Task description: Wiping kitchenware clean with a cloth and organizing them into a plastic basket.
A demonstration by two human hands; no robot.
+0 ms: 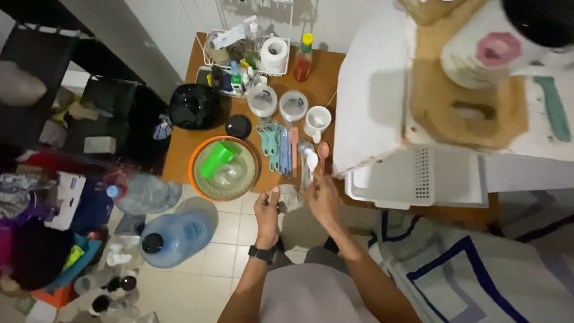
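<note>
Wooden surface: a brown wooden table [179, 152] is taken as the landmark; both hands are held at its near edge.
Right hand: the right hand [323, 197] is closed around the handles of a white plastic spoon [311, 160] and a pink plastic spoon [323, 149], whose bowls lie over the table's near edge.
Left hand: the left hand [266, 212], a black watch [262, 254] on its wrist, is pinched around a small pale object; what it is cannot be told.
Row of utensils: teal and blue plastic cutlery [276, 146] is laid on the table just beyond the hands.
Bowl: an orange-rimmed round bowl [226, 167] holding a green cup [216, 160] is set on the table left of the cutlery.
Mug: a white ceramic mug [317, 121] is stood further back on the table.
Floor: two large clear water bottles [173, 236] are laid beside the table's left side.
</note>
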